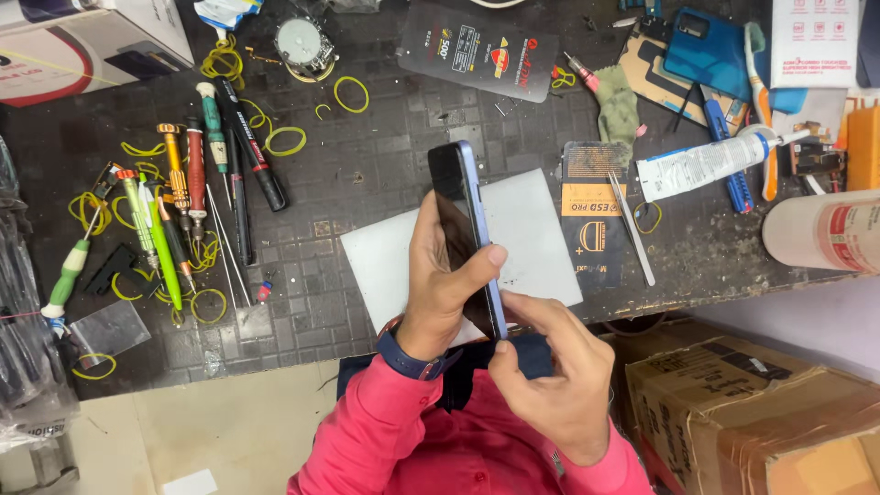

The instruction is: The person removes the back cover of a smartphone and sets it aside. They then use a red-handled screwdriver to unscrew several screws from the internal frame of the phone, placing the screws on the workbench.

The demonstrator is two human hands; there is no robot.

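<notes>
A dark smartphone (456, 197) with a bluish frame is held edge-on above a white sheet (532, 240) on the workbench. My left hand (440, 289) wraps around its lower half, thumb pressed on the right edge. My right hand (550, 367) pinches the phone's bottom end with fingertips. A dark watch sits on my left wrist, and both sleeves are pink.
Several screwdrivers (197, 183) and yellow rubber bands (286, 139) lie at left on the dark gridded mat (367, 165). Tweezers (632, 229), a white glue tube (701, 165), a blue phone back (706, 50) and a white bottle (825, 231) sit right. Cardboard boxes (752, 403) stand below the bench edge.
</notes>
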